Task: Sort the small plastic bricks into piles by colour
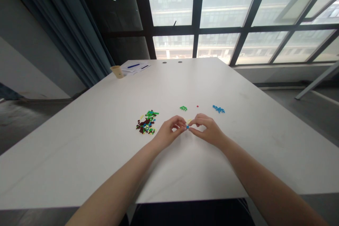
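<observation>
My left hand [168,132] and my right hand [206,130] meet above the white table [87,152], their fingertips pinching a tiny blue plastic brick [187,127]. A pale yellow piece [188,121] sits against it, partly hidden by my fingers. I cannot tell whether the two pieces are joined. To the left of my left hand lies a mixed heap of small dark red, green, blue and yellow bricks [147,122]. Farther forward are a small group of green bricks [183,108], a single red bit [197,106] and a group of blue bricks [218,109].
At the far left corner of the table stand a tan paper cup [117,72] and papers [135,67] with a blue pen [133,65] on them. Two dark round spots [172,61] mark the far edge. Large windows [217,7] lie beyond the table.
</observation>
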A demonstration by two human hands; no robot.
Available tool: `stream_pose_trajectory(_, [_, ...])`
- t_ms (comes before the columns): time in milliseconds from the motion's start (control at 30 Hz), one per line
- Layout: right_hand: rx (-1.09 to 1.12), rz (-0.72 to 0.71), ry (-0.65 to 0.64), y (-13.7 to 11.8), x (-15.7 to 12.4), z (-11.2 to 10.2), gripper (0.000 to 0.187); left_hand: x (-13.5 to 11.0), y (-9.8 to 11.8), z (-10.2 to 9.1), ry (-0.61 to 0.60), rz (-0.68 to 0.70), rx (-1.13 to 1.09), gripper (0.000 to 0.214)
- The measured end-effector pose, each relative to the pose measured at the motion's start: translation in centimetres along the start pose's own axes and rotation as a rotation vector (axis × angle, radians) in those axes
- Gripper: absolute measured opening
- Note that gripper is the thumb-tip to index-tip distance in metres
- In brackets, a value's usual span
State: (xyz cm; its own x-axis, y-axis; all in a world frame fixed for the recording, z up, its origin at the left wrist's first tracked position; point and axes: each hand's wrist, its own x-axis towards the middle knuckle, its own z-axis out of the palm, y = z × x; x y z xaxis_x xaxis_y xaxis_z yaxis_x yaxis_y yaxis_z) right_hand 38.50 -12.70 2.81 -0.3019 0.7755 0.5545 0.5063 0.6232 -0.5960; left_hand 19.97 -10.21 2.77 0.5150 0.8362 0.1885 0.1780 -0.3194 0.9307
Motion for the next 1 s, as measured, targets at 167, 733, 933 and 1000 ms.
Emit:
stream_pose_trajectory(167, [-0.012, -0.026, 0.092, -0.3, 0.0, -0.6, 0.007, 0.0, 0.1, 0.0, 0.004, -0.012, 0.047, 0.021])
stream_pose_trajectory(733, [-0.638, 0.813, 0.236, 8.8, -2.0, -8.5, 0.019, 0.0, -0.2, -0.5, -0.005, 0.008, 0.196, 0.019])
stream_pose_trajectory(933, [-0.670, 1.002, 0.086, 11.4, -3.1, -7.5, 0.019, 0.4, -0.3, -1.0, 0.027, 0.021, 0.230, 0.019])
stream_pose_trajectory(1000, [-0.667, 0.969, 0.096, 11.7, -3.1, -7.1, 0.019, 0.4, -0.2, -1.0, 0.037, 0.023, 0.232, 0.018])
